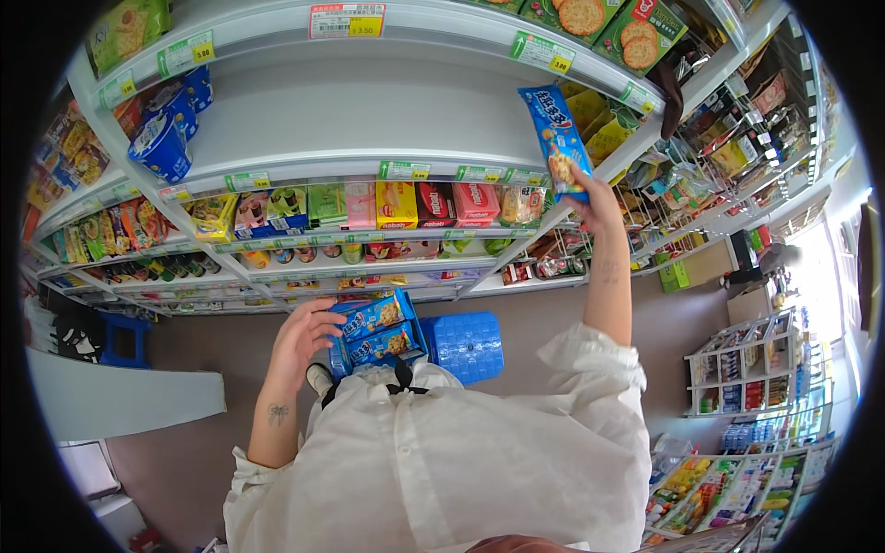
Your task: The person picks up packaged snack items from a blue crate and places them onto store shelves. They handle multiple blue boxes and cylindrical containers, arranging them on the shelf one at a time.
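Observation:
My right hand (594, 200) grips the lower end of a blue cookie packet (555, 138), held upright at the right end of a white shelf (359, 104), beside some yellow bags (601, 124). Low in front of my body, a blue carton (415, 319) holds more blue cookie packets (377, 316). My left hand (311, 332) is at the carton's left side, its fingers apart and over the edge of the packets; whether they touch is hard to tell. Blue tubs (164, 142) stand at the shelf's left end.
A blue plastic stool (464, 345) stands on the floor right of the carton. Lower shelves carry boxed wafers (435, 204) and bottles. Hanging snack bags (733, 155) fill a rack at right. A pale counter (131, 397) juts in at left.

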Available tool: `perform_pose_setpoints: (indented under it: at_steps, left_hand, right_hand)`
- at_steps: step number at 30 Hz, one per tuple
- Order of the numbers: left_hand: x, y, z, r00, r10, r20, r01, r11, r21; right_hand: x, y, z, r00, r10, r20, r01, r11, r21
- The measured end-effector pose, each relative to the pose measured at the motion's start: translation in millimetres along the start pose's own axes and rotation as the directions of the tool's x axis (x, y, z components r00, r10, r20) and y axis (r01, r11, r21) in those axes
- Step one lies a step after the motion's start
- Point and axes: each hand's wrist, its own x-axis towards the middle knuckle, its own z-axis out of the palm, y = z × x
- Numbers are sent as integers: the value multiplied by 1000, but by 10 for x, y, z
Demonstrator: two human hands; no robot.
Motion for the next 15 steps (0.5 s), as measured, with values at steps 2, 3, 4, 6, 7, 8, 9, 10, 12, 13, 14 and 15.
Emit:
perform_pose_setpoints:
  at_steps: [2,3,4,6,7,8,9,10,12,13,14,15]
  left_hand:
    - [-46,1,-8,998,51,-26,-51,999,5]
    - [-62,-12,-18,997,69,-31,-69,998,-8]
    - [-81,-14,-17,995,87,-40,-88,996,-22]
    - [-112,-11,0,992,110,-67,-112,993,-25]
    - [-128,-18,5,989,123,-81,-126,992,-29]
    - [-136,-32,5,987,131,-92,-134,991,-28]
    - [-136,-43,2,985,137,-101,-140,990,-26]
    - [-149,-57,0,983,145,-114,-148,989,-24]
    - [-184,-96,6,976,152,-153,-156,988,-15]
    - [-206,-118,10,972,156,-176,-160,987,-10]
    - [-227,-140,11,968,158,-193,-164,986,-17]
    - [-255,-164,15,964,160,-214,-169,985,-24]
  right_hand:
    - [367,-127,-63,998,57,-38,-57,998,10]
    - [518,-173,-94,996,80,-39,-78,995,58]
    - [692,-187,-124,994,105,-36,-101,989,104]
    - [1013,-194,-148,988,134,-83,-120,981,152]
    - [1146,-212,-143,981,136,-137,-115,982,151]
    - [1271,-229,-145,972,137,-192,-109,983,149]
    - [1410,-230,-202,967,131,-217,-96,981,167]
    - [1548,-230,-254,963,126,-239,-83,979,184]
    - [1780,-230,-225,929,130,-346,-65,979,192]
    - [1850,-219,-169,908,100,-406,-19,980,200]
    - [1913,-199,-112,882,71,-466,29,978,205]
    - [1966,-186,-54,852,44,-521,76,976,206]
